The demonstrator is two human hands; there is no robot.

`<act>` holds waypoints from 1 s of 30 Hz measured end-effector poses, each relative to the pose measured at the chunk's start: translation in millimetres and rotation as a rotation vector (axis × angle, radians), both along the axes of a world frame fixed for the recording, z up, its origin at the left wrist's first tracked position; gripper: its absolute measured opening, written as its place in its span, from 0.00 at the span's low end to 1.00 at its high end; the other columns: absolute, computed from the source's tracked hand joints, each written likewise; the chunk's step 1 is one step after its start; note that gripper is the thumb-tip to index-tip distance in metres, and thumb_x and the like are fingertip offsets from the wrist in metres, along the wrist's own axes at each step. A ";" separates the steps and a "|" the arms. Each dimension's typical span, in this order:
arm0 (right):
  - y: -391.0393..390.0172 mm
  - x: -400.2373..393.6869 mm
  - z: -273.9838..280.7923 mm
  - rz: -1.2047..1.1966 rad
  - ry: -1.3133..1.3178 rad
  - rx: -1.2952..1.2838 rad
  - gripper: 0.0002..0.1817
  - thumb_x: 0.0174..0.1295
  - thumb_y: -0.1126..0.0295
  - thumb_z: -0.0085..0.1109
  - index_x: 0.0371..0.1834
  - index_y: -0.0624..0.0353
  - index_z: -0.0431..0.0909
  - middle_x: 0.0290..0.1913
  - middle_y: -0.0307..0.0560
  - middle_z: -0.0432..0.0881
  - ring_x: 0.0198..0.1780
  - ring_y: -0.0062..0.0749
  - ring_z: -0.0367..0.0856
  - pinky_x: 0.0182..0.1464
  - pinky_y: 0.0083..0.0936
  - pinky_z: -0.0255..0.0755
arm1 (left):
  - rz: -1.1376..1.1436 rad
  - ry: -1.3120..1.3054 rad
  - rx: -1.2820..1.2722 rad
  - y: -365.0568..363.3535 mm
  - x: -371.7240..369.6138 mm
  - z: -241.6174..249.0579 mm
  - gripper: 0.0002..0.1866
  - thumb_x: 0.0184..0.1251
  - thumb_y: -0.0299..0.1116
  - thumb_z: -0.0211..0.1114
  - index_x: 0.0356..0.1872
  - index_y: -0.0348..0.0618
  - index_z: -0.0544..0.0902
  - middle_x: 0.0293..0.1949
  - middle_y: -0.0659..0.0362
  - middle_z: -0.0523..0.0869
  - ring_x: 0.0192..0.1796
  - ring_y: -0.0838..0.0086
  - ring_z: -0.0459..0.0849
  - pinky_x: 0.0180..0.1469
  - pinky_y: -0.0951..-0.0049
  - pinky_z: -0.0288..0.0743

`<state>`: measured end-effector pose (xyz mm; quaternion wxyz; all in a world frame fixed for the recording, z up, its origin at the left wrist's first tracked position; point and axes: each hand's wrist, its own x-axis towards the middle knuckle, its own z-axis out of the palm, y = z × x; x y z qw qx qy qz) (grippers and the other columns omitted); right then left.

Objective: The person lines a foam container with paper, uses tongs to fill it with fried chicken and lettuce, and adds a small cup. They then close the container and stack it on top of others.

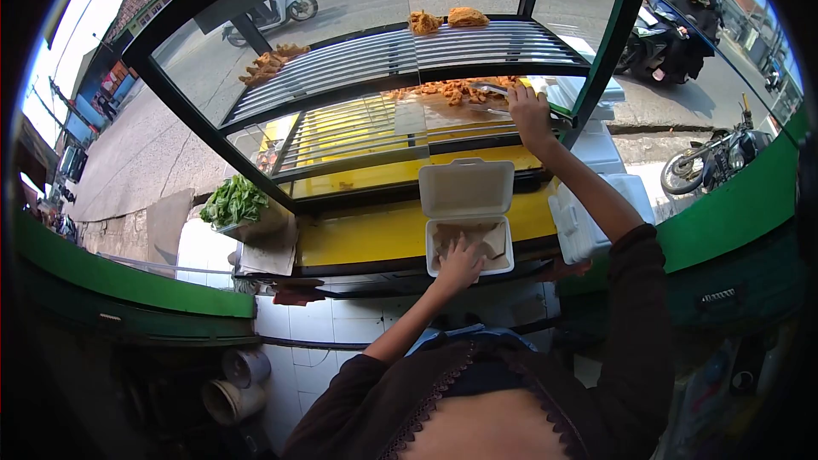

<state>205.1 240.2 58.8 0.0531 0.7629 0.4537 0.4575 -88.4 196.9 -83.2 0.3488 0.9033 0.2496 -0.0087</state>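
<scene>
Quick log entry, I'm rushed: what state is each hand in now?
Left hand: open, fingers spread inside a white foam box.
Right hand: closed on a silver metal utensil.

Daylit street beyond the glass-fronted display case [503, 51], green side walls [741, 192], white-tiled floor [349, 319].

box [503, 270]: open above, left hand [461, 262] inside | raised lid [466, 191]: far side | under upper shelf [341, 61]: seemingly passable
</scene>
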 end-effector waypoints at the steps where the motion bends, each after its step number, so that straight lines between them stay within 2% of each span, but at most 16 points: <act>1: 3.3 2.1 -0.1 0.004 -0.003 0.002 0.08 0.55 0.69 0.57 0.37 0.53 0.79 0.35 0.38 0.76 0.45 0.27 0.76 0.44 0.26 0.69 | 0.004 -0.003 0.002 3.6 -0.6 -0.1 0.27 0.66 0.48 0.54 0.64 0.50 0.69 0.71 0.41 0.56 0.71 0.38 0.54 0.59 0.24 0.54; 3: 8.4 6.8 -3.2 0.044 -0.059 -0.067 0.10 0.54 0.69 0.58 0.40 0.54 0.79 0.36 0.38 0.76 0.43 0.28 0.76 0.44 0.27 0.69 | -0.009 0.022 -0.053 9.6 -3.0 2.5 0.28 0.67 0.51 0.54 0.65 0.51 0.70 0.72 0.40 0.53 0.72 0.40 0.53 0.63 0.29 0.52; 4: 14.2 11.8 -7.2 0.102 -0.069 -0.027 0.13 0.54 0.69 0.58 0.43 0.54 0.79 0.37 0.38 0.77 0.43 0.28 0.76 0.45 0.28 0.69 | -0.005 0.020 -0.053 11.5 -4.5 5.3 0.28 0.67 0.51 0.54 0.65 0.51 0.70 0.72 0.40 0.53 0.72 0.40 0.53 0.63 0.29 0.52; 6: 21.8 14.6 -17.3 0.090 -0.059 -0.040 0.14 0.54 0.69 0.58 0.44 0.54 0.79 0.38 0.38 0.77 0.44 0.28 0.76 0.46 0.28 0.69 | -0.015 0.015 -0.066 14.9 -6.1 11.5 0.27 0.67 0.49 0.55 0.64 0.47 0.71 0.70 0.37 0.56 0.70 0.38 0.57 0.66 0.39 0.54; 7: 26.0 15.1 -20.2 0.072 -0.047 -0.054 0.14 0.54 0.69 0.57 0.46 0.54 0.79 0.39 0.38 0.77 0.44 0.28 0.76 0.47 0.29 0.69 | -0.012 0.013 -0.063 17.0 -5.8 7.5 0.27 0.67 0.49 0.55 0.64 0.47 0.71 0.70 0.37 0.56 0.70 0.38 0.57 0.66 0.39 0.54; 9: 35.5 21.2 -27.6 0.127 -0.019 -0.024 0.15 0.54 0.68 0.57 0.47 0.54 0.78 0.40 0.37 0.77 0.44 0.29 0.76 0.48 0.30 0.69 | -0.031 -0.130 -0.052 19.5 -7.9 0.4 0.27 0.67 0.47 0.57 0.62 0.43 0.72 0.68 0.34 0.59 0.67 0.37 0.61 0.68 0.48 0.57; 10: 38.2 21.9 -28.8 0.128 -0.025 -0.041 0.15 0.55 0.69 0.57 0.48 0.53 0.79 0.41 0.37 0.77 0.44 0.28 0.76 0.46 0.29 0.69 | -0.034 -0.152 -0.027 19.6 -8.4 -0.3 0.26 0.67 0.45 0.58 0.61 0.41 0.73 0.65 0.32 0.63 0.66 0.39 0.64 0.68 0.54 0.58; 11: 39.9 22.2 -30.7 0.129 -0.029 -0.060 0.16 0.56 0.69 0.56 0.49 0.51 0.80 0.41 0.37 0.78 0.44 0.28 0.76 0.44 0.27 0.70 | -0.030 -0.152 -0.026 20.7 -8.3 -1.3 0.26 0.67 0.45 0.58 0.61 0.41 0.73 0.65 0.32 0.63 0.66 0.39 0.64 0.68 0.54 0.58; 16: 48.9 29.7 -44.7 0.207 0.074 -0.067 0.13 0.56 0.68 0.57 0.46 0.52 0.79 0.39 0.38 0.78 0.46 0.29 0.77 0.47 0.30 0.70 | -0.046 -0.226 -0.047 23.3 -9.5 -5.4 0.24 0.67 0.42 0.58 0.60 0.40 0.73 0.63 0.33 0.65 0.66 0.42 0.65 0.68 0.55 0.59; 25: 34.3 30.2 -38.1 0.231 0.143 -0.007 0.14 0.55 0.70 0.58 0.46 0.48 0.82 0.38 0.37 0.78 0.44 0.27 0.78 0.38 0.24 0.73 | -0.021 -0.307 -0.116 25.1 -17.7 -4.8 0.22 0.67 0.38 0.58 0.59 0.38 0.74 0.61 0.34 0.68 0.66 0.44 0.65 0.68 0.58 0.60; 26: 31.3 27.8 -34.7 0.231 0.200 0.001 0.19 0.51 0.72 0.63 0.49 0.48 0.81 0.39 0.38 0.77 0.45 0.29 0.78 0.42 0.25 0.74 | -0.002 -0.318 -0.083 23.7 -17.7 -4.9 0.21 0.64 0.33 0.59 0.58 0.39 0.74 0.61 0.36 0.69 0.65 0.45 0.67 0.67 0.58 0.61; 27: 26.9 23.6 -28.1 0.229 0.257 0.009 0.25 0.46 0.74 0.68 0.52 0.49 0.80 0.40 0.39 0.76 0.46 0.32 0.77 0.45 0.25 0.74 | -0.004 -0.314 -0.088 26.2 -17.3 -4.4 0.21 0.64 0.33 0.59 0.58 0.39 0.74 0.61 0.36 0.69 0.65 0.45 0.67 0.67 0.58 0.61; 28: 12.3 8.1 -9.6 0.273 0.214 0.042 0.18 0.54 0.72 0.60 0.50 0.50 0.81 0.38 0.39 0.77 0.43 0.29 0.78 0.39 0.25 0.75 | -0.016 -0.331 0.035 27.9 -19.8 -5.0 0.21 0.62 0.31 0.59 0.57 0.40 0.75 0.61 0.40 0.70 0.64 0.47 0.68 0.66 0.57 0.62; 29: 8.0 4.2 -7.8 0.277 0.229 0.069 0.19 0.53 0.73 0.61 0.50 0.50 0.81 0.38 0.39 0.76 0.44 0.31 0.78 0.40 0.25 0.75 | -0.025 -0.350 0.161 31.0 -21.1 -5.0 0.21 0.59 0.28 0.59 0.57 0.41 0.76 0.61 0.43 0.72 0.63 0.49 0.70 0.65 0.57 0.63; 30: 1.2 -1.9 -3.4 0.299 0.250 0.081 0.21 0.51 0.73 0.62 0.52 0.49 0.80 0.38 0.39 0.75 0.44 0.31 0.77 0.41 0.25 0.75 | 0.003 -0.335 0.240 31.1 -22.3 -4.5 0.23 0.55 0.25 0.58 0.56 0.45 0.77 0.60 0.52 0.74 0.62 0.54 0.70 0.64 0.56 0.64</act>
